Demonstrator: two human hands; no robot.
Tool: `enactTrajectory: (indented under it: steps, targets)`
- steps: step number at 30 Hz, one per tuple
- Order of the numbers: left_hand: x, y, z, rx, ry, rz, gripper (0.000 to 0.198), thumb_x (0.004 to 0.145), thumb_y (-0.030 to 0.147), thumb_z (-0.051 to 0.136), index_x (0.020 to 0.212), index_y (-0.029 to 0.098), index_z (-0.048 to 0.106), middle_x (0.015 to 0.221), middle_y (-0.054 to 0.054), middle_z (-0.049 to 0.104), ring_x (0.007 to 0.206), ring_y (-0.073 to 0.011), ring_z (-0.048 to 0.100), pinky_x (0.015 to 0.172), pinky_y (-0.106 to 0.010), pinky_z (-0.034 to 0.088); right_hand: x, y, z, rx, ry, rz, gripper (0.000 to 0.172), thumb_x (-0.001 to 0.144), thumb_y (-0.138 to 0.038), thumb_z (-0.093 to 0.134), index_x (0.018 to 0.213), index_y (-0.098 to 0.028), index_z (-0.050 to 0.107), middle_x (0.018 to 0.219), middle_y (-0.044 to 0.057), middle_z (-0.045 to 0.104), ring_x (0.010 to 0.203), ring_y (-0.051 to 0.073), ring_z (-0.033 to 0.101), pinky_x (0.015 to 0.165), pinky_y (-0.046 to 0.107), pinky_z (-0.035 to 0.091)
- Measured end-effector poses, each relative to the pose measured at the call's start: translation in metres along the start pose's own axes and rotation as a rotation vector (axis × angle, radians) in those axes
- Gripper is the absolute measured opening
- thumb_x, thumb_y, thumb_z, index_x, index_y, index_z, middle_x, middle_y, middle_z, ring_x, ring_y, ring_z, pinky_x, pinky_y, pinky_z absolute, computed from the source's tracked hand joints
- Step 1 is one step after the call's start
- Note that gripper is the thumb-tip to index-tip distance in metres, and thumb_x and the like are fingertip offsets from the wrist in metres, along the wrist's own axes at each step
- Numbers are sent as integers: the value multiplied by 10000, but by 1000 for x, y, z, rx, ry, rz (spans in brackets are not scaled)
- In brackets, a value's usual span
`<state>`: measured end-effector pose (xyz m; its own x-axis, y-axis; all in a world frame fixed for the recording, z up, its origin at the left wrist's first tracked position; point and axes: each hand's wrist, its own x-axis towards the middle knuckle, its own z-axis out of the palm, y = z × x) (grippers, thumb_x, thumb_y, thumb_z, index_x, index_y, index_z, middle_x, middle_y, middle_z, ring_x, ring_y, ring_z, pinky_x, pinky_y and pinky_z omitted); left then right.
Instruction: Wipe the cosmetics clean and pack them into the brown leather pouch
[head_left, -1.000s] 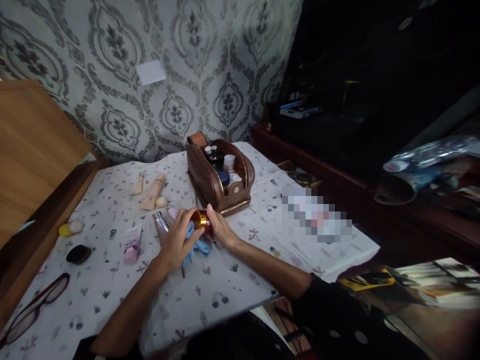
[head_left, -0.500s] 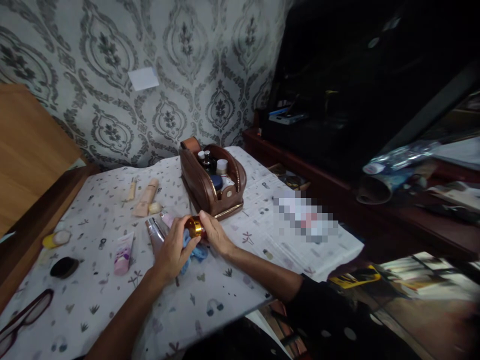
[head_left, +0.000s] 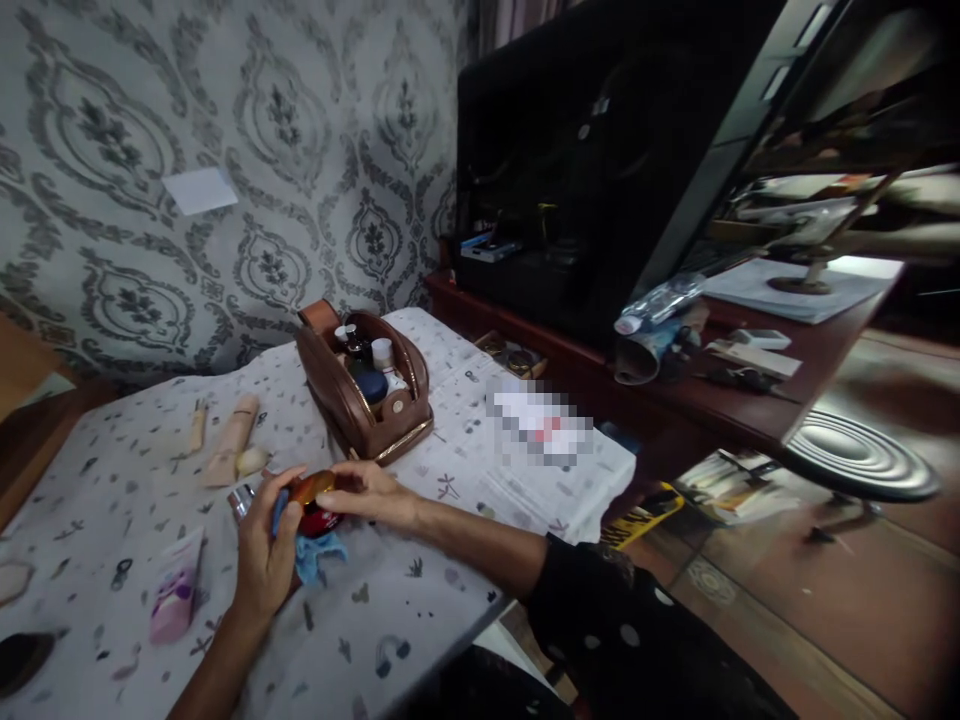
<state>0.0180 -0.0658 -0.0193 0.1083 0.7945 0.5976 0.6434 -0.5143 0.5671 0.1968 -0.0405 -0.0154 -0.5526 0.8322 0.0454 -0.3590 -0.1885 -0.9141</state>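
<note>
Between my two hands is a shiny red and gold container [head_left: 319, 505]. My left hand [head_left: 266, 545] grips its left side together with a light blue cloth [head_left: 321, 558], which hangs beneath it. The fingers of my right hand [head_left: 375, 492] are closed on the right side of the container. Just behind them stands an unzipped brown toiletry bag [head_left: 367, 390] with several bottles and a dark blue lid inside. A silver-capped item [head_left: 241, 500] lies partly hidden behind my left hand.
On the patterned tablecloth [head_left: 397, 620] lie a purple-white tube [head_left: 176, 590], a beige tube [head_left: 234, 440], a small slim tube [head_left: 198, 425] and a dark round item [head_left: 26, 660]. A blurred-out item [head_left: 540, 422] is at right, near a large black screen [head_left: 570, 200].
The view has swung right, so the table things appear further left. The red and gold container has turned in my hands and shows more of its red part.
</note>
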Motion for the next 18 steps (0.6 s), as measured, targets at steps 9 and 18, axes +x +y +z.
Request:
enactTrajectory:
  steps: [9, 18]
  targets:
    - [0, 5, 9, -145, -3, -221, 459, 934, 581, 410, 1120, 224, 631, 1136, -60, 682, 1150, -267, 583, 1158, -460, 271, 1, 0, -6, -111, 28, -253, 626, 543, -362, 903, 1089, -202, 641, 996, 7, 657, 942, 149, 614, 925, 323, 477]
    - [2, 13, 14, -529, -3, -460, 541, 840, 643, 549, 1142, 204, 642, 1213, -72, 659, 1170, -271, 589, 974, -350, 502, 0, 4, -5, -267, 17, -382, 606, 617, -365, 869, 1115, -205, 563, 1037, 19, 642, 1011, 171, 606, 977, 357, 440]
